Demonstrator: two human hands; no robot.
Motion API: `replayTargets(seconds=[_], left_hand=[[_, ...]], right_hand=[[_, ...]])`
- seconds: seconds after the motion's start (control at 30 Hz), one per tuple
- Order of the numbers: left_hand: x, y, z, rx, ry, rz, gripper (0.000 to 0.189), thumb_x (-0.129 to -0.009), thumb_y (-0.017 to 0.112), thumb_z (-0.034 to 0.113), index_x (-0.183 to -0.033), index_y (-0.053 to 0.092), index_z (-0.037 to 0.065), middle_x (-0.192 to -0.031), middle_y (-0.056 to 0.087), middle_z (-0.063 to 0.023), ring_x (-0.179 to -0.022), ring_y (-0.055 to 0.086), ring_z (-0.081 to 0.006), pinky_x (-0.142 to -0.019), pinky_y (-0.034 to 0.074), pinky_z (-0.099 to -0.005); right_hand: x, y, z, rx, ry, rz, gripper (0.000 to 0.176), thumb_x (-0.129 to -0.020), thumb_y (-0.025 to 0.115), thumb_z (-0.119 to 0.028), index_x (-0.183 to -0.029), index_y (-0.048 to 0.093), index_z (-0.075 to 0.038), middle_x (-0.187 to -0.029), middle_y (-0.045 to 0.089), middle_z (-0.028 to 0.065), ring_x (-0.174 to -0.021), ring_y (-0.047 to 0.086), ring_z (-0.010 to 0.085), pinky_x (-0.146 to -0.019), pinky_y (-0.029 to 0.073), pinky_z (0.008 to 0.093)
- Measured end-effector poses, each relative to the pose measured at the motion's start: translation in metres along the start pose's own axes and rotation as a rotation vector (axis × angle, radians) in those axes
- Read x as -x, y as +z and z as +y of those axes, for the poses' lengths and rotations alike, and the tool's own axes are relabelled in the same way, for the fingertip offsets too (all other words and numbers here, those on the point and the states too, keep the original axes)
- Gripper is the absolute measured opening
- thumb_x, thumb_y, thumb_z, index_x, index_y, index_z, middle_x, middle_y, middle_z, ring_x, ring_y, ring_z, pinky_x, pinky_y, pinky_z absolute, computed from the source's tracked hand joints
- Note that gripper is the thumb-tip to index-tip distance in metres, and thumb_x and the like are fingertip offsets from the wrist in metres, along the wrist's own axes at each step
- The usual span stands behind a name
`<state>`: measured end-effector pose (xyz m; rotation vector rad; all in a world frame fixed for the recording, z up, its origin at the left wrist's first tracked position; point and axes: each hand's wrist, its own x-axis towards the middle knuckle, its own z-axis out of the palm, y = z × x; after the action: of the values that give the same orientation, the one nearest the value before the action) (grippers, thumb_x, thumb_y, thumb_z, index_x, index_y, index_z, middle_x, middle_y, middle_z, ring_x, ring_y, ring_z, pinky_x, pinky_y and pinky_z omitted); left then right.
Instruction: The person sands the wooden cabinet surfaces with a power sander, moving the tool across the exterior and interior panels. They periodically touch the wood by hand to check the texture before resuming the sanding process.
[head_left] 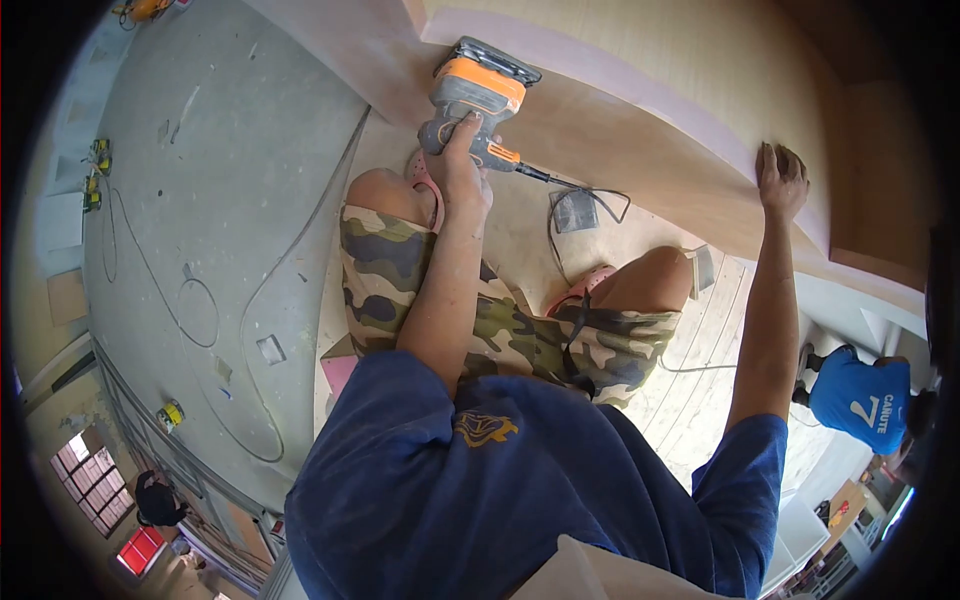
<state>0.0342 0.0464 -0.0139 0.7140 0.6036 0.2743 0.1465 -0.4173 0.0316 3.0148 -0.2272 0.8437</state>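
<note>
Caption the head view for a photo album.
Left hand gripping an orange-and-grey sander, right hand on curved woodwork, camouflage shorts below.

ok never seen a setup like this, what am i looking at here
There is no robot here: one picture, from a camera worn on a person's head, looking down past their blue shirt at two bare hands. The left hand grips an orange and grey power sander, with a black cord trailing from it. The right hand rests on a curved wooden piece. A dark square pad lies on the floor between the knees. Whether the sander touches the wood is hard to tell.
</note>
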Motion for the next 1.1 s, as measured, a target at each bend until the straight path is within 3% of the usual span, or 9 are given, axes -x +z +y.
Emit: replayTargets(seconds=[0.03,0.1,0.2,0.27,0.4,0.5,0.73,0.87,1.1], left_hand=[[0.000,0.002,0.006,0.006,0.009,0.003,0.033,-0.079,0.072,0.012,-0.107,0.053,0.008,-0.101,0.060,-0.0071,-0.079,0.062,-0.0197,-0.071,0.055,-0.0358],[0.000,0.007,0.011,-0.005,0.133,0.079,0.039,-0.078,0.072,0.009,-0.110,0.050,0.005,-0.102,0.059,-0.0097,-0.078,0.062,-0.0200,-0.067,0.054,-0.0352],[-0.010,-0.002,0.017,-0.014,0.290,0.121,0.044,-0.076,0.072,0.006,-0.112,0.047,0.001,-0.103,0.058,-0.0121,-0.081,0.061,-0.0202,-0.063,0.055,-0.0348],[-0.021,-0.011,0.032,0.041,0.284,0.124,0.047,-0.076,0.072,0.006,-0.114,0.044,0.000,-0.104,0.058,-0.0127,-0.081,0.061,-0.0203,-0.062,0.055,-0.0345],[-0.024,-0.016,0.064,-0.001,0.338,0.136,0.058,-0.075,0.072,0.003,-0.122,0.037,-0.002,-0.112,0.054,-0.0156,-0.090,0.060,-0.0216,-0.072,0.055,-0.0348],[-0.006,-0.001,0.092,-0.101,0.488,0.162,0.071,-0.074,0.073,0.003,-0.130,0.030,-0.004,-0.120,0.049,-0.0191,-0.104,0.056,-0.0244,-0.087,0.050,-0.0350],[0.070,0.072,0.193,-0.576,1.073,0.178,0.095,-0.069,0.082,0.010,-0.140,0.022,-0.002,-0.129,0.040,-0.0214,-0.116,0.049,-0.0302,-0.098,0.044,-0.0404],[0.074,0.077,0.183,-0.710,1.296,0.156,0.095,-0.067,0.085,0.010,-0.139,0.024,-0.001,-0.128,0.040,-0.0203,-0.116,0.049,-0.0321,-0.096,0.045,-0.0425],[0.027,0.019,0.089,-0.621,0.961,0.245,0.094,-0.067,0.086,0.010,-0.137,0.024,-0.003,-0.127,0.042,-0.0205,-0.117,0.048,-0.0286,-0.095,0.047,-0.0394]], right_hand=[[0.000,0.002,0.000,-0.006,-0.008,0.005,0.051,-0.085,0.060,-0.052,-0.112,0.068,-0.009,-0.117,0.067,0.0068,-0.115,0.057,0.0253,-0.099,0.040,0.0408],[0.001,0.015,0.018,0.318,-0.377,0.098,0.036,-0.085,0.063,-0.047,-0.105,0.069,-0.017,-0.113,0.068,0.0052,-0.109,0.060,0.0271,-0.092,0.046,0.0430],[0.002,0.013,0.027,0.092,-0.251,0.152,0.021,-0.087,0.065,-0.040,-0.101,0.066,-0.025,-0.108,0.068,0.0046,-0.104,0.063,0.0284,-0.082,0.050,0.0450],[0.002,-0.001,0.026,0.224,-0.461,0.219,0.014,-0.088,0.065,-0.038,-0.100,0.063,-0.029,-0.106,0.068,0.0051,-0.102,0.063,0.0295,-0.077,0.051,0.0456],[0.004,-0.007,0.035,0.257,-0.438,0.206,0.022,-0.088,0.063,-0.042,-0.104,0.065,-0.026,-0.109,0.068,0.0067,-0.105,0.062,0.0292,-0.084,0.048,0.0453],[0.008,-0.013,0.047,0.083,-0.150,0.049,0.051,-0.085,0.059,-0.051,-0.111,0.069,-0.008,-0.117,0.066,0.0098,-0.118,0.055,0.0269,-0.102,0.039,0.0414],[0.012,-0.064,0.032,0.108,-0.128,0.035,0.043,-0.087,0.060,-0.048,-0.108,0.069,-0.012,-0.117,0.066,0.0087,-0.114,0.058,0.0266,-0.097,0.042,0.0418],[0.010,-0.058,0.042,0.005,-0.062,0.102,0.030,-0.087,0.064,-0.041,-0.105,0.067,-0.018,-0.113,0.066,0.0053,-0.111,0.059,0.0262,-0.090,0.046,0.0439],[0.012,-0.069,0.031,0.106,-0.131,0.064,0.045,-0.086,0.061,-0.047,-0.109,0.068,-0.009,-0.117,0.065,0.0093,-0.113,0.058,0.0277,-0.096,0.042,0.0417]])
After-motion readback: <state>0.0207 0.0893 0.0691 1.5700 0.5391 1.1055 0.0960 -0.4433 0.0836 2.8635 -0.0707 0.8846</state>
